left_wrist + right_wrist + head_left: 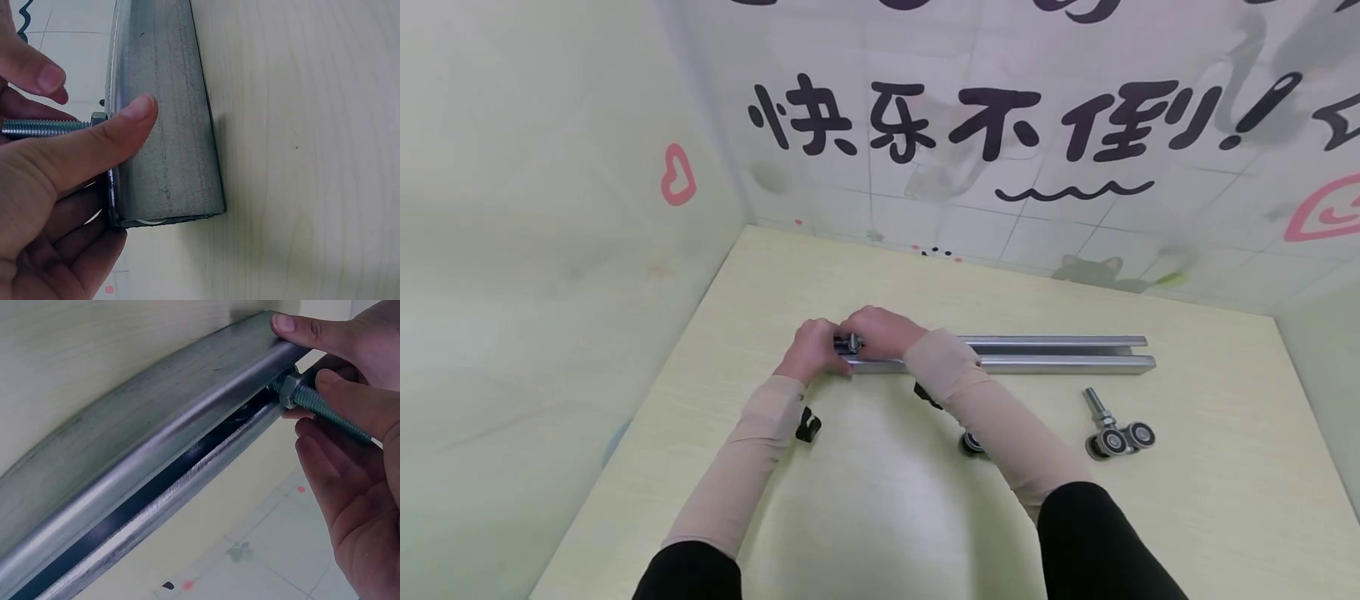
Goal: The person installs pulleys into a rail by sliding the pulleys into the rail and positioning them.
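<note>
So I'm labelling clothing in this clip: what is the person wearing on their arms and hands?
Both hands are bare, with no gloves or rings visible. The left forearm and right forearm wear snug beige sleeves reaching to the wrists. Over these, black sleeves begin at about the elbows. A small black strap hangs under the left wrist.

We are looking at what appears to be a small staged work booth rather than a home or a proper workshop: a pale wood-grain table (pixel 880 517) is sitting enclosed on three sides by light panel walls (pixel 550 250). The back wall (pixel 1075 208) is carrying a printed tile pattern, large black Chinese lettering (pixel 992 125), pink hearts and cartoon figures. Hardware is lying on the table, namely a steel channel rail (pixel 1060 354) and a roller trolley with a bolt (pixel 1116 433).
</note>
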A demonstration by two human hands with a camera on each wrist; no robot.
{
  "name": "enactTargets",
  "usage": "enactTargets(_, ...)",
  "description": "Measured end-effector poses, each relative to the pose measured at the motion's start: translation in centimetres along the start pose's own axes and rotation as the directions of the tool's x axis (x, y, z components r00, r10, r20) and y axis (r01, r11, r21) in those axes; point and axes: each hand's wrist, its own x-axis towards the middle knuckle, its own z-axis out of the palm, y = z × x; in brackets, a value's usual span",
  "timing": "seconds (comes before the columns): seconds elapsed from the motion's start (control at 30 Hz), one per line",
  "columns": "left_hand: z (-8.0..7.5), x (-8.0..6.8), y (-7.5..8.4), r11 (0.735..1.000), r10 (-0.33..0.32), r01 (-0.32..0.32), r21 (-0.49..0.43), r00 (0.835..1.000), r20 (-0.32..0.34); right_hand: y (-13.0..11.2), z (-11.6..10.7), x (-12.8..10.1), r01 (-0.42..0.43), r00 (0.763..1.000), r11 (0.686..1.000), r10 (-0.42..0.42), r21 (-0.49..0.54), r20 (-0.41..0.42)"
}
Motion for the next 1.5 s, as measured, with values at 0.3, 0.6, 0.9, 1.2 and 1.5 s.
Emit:
enactTargets(0.3, 0.1, 0.1, 0.1, 1.0, -0.007, 0.007, -0.007, 1.0, 0.002, 0.1, 0.8, 0.9, -0.048, 0.999, 0.998, 0.047, -0.036, -0.012)
enactTargets(0.6, 0.1, 0.0, 0.1, 1.0, 0.002, -0.002, -0.014, 1.0, -0.021, 0.1, 1.5, 1.4, -0.068, 0.997, 0.994, 0.065, -0.084, -0.037)
enactTargets(0.9, 0.1, 0.0, 0.1, 1.0, -0.004, 0.004, -0.023, 1.0, -0.027, -0.2, 1.6, 1.6, -0.095, 0.994, 0.988, 0.088, -0.123, -0.063)
enactTargets(1.2, 0.0, 0.1, 0.1, 1.0, -0.026, 0.026, -0.015, 0.999, -0.018, -0.2, 1.5, 1.7, -0.099, 0.994, 0.986, 0.091, -0.131, -0.065)
enactTargets(1.5, 0.0, 0.3, 0.1, 1.0, -0.018, 0.018, -0.004, 1.0, -0.004, 0.0, 1.1, 1.4, -0.122, 0.992, 0.983, 0.118, -0.136, -0.037)
